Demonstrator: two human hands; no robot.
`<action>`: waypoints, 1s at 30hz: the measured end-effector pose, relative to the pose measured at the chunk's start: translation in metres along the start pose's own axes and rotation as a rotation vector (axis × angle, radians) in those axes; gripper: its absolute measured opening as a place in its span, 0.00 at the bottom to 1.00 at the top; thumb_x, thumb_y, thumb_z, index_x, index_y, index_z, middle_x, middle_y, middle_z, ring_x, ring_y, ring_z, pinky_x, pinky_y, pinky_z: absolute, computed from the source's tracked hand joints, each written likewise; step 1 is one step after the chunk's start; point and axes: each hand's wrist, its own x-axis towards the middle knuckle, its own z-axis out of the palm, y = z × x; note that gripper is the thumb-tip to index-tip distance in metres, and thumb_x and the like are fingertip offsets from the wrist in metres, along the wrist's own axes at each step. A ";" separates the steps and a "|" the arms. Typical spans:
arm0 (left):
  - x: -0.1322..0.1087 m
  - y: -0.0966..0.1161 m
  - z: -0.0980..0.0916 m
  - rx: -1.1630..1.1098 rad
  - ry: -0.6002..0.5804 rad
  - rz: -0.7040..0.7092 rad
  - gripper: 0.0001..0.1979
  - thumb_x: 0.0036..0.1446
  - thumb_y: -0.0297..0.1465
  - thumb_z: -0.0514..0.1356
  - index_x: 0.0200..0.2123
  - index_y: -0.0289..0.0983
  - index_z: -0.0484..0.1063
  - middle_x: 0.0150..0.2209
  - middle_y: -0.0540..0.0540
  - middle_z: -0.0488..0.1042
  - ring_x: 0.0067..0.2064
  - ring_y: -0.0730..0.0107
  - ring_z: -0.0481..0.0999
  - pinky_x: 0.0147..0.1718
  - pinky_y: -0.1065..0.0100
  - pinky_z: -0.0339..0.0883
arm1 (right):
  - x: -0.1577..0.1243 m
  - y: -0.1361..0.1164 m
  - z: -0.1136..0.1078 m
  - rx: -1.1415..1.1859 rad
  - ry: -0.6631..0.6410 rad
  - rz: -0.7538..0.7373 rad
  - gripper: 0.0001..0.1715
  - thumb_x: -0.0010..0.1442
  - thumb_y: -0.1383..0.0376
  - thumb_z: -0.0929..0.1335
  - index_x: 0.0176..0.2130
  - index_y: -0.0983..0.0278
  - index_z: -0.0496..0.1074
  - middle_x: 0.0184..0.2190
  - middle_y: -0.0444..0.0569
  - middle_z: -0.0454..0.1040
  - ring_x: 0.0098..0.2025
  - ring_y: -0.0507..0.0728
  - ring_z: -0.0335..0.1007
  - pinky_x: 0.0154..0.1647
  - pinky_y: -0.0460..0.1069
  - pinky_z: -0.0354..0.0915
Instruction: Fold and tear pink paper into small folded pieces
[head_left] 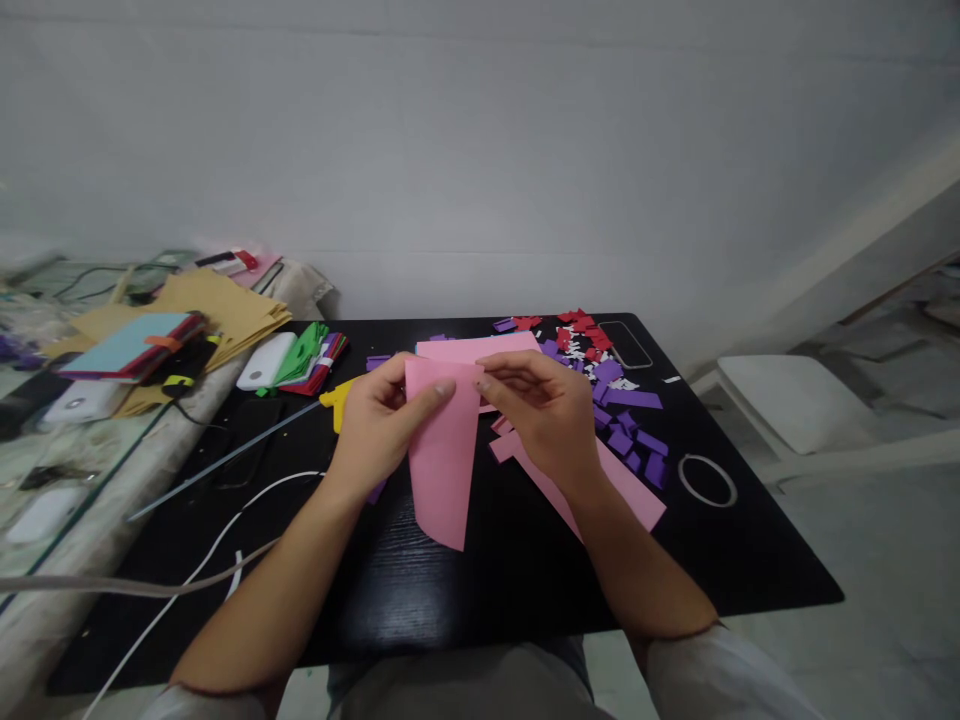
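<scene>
A pink sheet of paper (444,460) is held up over the black table (465,580), folded or curled lengthwise. My left hand (379,425) pinches its upper left edge, thumb on the front. My right hand (544,405) pinches the upper right corner with fingers closed. More pink paper (480,347) lies flat behind the hands, and a long pink strip (630,495) lies under my right wrist.
Purple paper pieces (626,430) and red scraps (581,328) are scattered right of the hands. A tape ring (707,480) lies far right. A white cable (225,530), a thin rod (225,455), coloured paper stacks (307,358) and brown envelopes (217,305) sit left.
</scene>
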 end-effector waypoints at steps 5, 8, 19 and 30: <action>0.001 0.003 0.001 0.008 -0.011 -0.001 0.12 0.56 0.40 0.72 0.34 0.38 0.81 0.32 0.48 0.80 0.32 0.69 0.76 0.29 0.72 0.69 | -0.002 -0.001 0.003 -0.013 -0.003 -0.002 0.11 0.56 0.57 0.80 0.37 0.58 0.83 0.34 0.46 0.85 0.36 0.57 0.84 0.41 0.53 0.84; 0.002 0.003 0.001 0.019 -0.005 -0.024 0.13 0.55 0.41 0.73 0.33 0.37 0.82 0.31 0.47 0.81 0.32 0.68 0.77 0.29 0.70 0.70 | -0.003 -0.002 0.004 -0.033 -0.010 -0.008 0.11 0.56 0.56 0.80 0.38 0.58 0.83 0.34 0.46 0.85 0.37 0.57 0.84 0.42 0.53 0.84; 0.001 -0.003 -0.003 -0.055 -0.028 -0.116 0.14 0.53 0.42 0.75 0.34 0.37 0.83 0.31 0.47 0.81 0.30 0.68 0.78 0.28 0.70 0.70 | 0.002 0.000 -0.004 0.074 -0.126 0.003 0.11 0.56 0.58 0.81 0.40 0.56 0.84 0.36 0.44 0.85 0.39 0.57 0.84 0.44 0.54 0.84; 0.002 -0.003 -0.008 -0.124 -0.137 -0.150 0.12 0.51 0.40 0.76 0.32 0.37 0.83 0.31 0.47 0.80 0.29 0.69 0.76 0.26 0.71 0.68 | 0.012 0.003 -0.014 0.192 -0.300 0.040 0.09 0.54 0.61 0.82 0.37 0.56 0.85 0.33 0.43 0.85 0.33 0.56 0.84 0.40 0.54 0.83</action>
